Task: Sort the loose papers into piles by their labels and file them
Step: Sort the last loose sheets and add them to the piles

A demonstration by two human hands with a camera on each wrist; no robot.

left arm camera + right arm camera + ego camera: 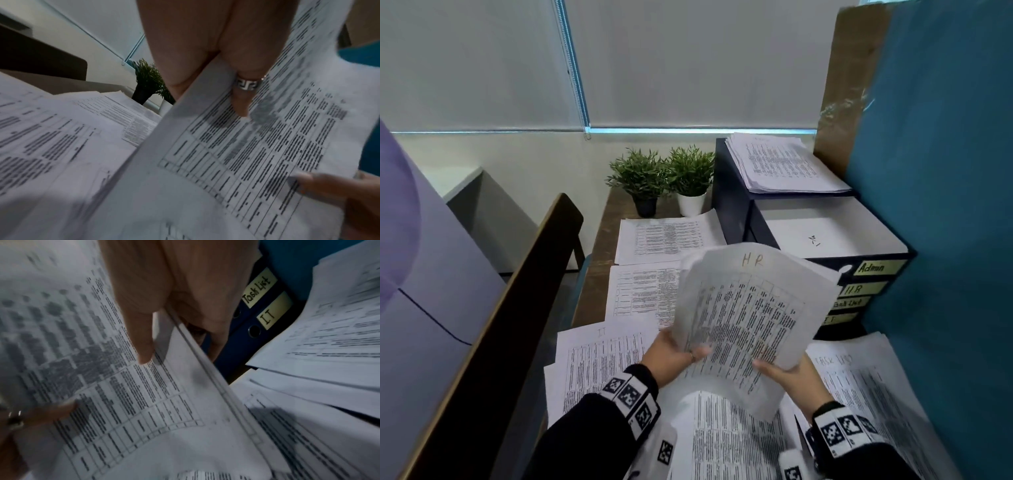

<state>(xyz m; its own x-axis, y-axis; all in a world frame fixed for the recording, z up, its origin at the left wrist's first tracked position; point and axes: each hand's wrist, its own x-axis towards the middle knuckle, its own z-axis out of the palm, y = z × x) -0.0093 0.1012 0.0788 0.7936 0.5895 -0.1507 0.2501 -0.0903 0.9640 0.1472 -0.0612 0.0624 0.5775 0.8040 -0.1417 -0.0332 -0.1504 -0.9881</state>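
I hold a thin stack of printed sheets marked "HR" [750, 308] tilted above the desk. My left hand [678, 353] pinches its left edge, ringed thumb [244, 91] on top. My right hand [784, 371] pinches the lower right edge, with its thumb [144, 340] on the print and the fingers behind. To the right lies a stack of dark blue binders [873, 291] labelled Admin, HR, Task List [258, 288] and IT [271, 313]. On the desk are an "IT" pile [599, 359], a "Task List" pile [866, 377] and more sheets [722, 438] under my wrists.
Two more paper piles [664, 236] [640, 294] lie farther back on the desk. Another pile [784, 164] sits on top of the binders. Two potted plants [664, 178] stand at the back edge. A teal partition [945, 205] walls the right; a dark wooden chair back [517, 291] is at left.
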